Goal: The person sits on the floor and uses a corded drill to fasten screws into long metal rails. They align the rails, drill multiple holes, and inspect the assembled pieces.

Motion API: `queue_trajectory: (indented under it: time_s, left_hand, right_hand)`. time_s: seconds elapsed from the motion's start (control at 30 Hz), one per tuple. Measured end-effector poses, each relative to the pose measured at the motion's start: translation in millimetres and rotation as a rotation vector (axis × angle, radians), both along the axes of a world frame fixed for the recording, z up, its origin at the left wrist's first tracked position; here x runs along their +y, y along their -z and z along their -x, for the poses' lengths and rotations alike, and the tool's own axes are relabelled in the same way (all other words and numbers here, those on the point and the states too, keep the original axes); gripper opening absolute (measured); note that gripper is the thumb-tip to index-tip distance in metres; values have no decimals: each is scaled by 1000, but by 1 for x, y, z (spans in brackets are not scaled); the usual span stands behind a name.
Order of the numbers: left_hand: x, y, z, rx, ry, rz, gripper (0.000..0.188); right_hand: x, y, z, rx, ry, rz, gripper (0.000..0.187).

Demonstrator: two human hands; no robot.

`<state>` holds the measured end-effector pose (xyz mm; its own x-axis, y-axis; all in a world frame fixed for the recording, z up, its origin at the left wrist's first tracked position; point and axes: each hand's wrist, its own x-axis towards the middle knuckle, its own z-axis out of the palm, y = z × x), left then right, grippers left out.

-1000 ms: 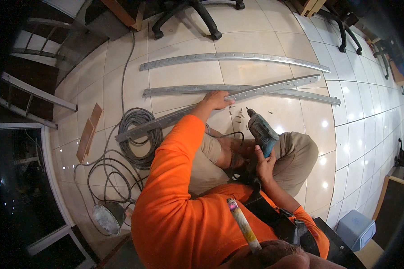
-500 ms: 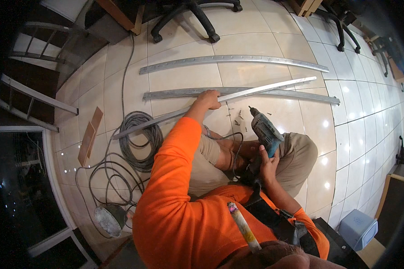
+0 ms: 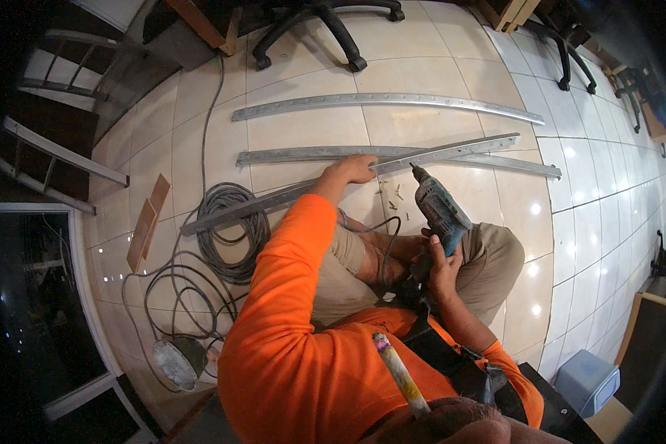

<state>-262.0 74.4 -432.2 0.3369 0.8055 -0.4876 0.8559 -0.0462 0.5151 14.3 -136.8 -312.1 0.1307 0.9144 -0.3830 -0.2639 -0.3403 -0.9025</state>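
My left hand (image 3: pixel 354 170) is closed round the middle of a long grey metal bar (image 3: pixel 462 149), which slants from the cable coil up to the right. Its broad, spotted face shows, and its right part crosses above another metal bar (image 3: pixel 292 155) on the floor. In my right hand (image 3: pixel 444 270) is a dark teal power drill (image 3: pixel 440 206), gripped by its handle. The drill's bit points up and left, close to the near edge of the held bar; whether they touch I cannot tell. Several small screws (image 3: pixel 392 206) lie scattered on the tiles between drill and left hand.
Farther off lies a third metal bar (image 3: pixel 385 99). At left are a coiled grey cable (image 3: pixel 233 251), thin brown boards (image 3: pixel 149 222) and a round metal vessel (image 3: pixel 179 365). Chair legs (image 3: pixel 322 33) stand ahead; a pale blue bin (image 3: pixel 588 381) is at lower right.
The held bar has turned about its length, so its broad face shows now. My left hand has slid slightly right. The drill's bit has come up nearer the bar.
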Motion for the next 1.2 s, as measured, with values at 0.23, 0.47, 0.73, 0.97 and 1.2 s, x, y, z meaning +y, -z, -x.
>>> queue_trajectory:
  time_s: [0.23,0.47,0.73,0.97,1.2]
  left_hand:
    - [-5,-30,-16,154,31,98,77]
    - [-10,-27,-19,104,92,24,65]
    - [-11,-16,-19,61,61,57,66]
    - [-10,-15,-19,79,69,65,69]
    - [-11,-18,-20,71,69,52,70]
  right_hand:
    - [-8,17,-3,-39,-23,-9,33]
    - [-8,17,-1,-21,-41,6,35]
    - [-6,21,-1,-63,-59,-23,38]
    - [-5,24,-1,-54,-64,-6,40]
    - [-4,28,-3,-79,-65,32,39]
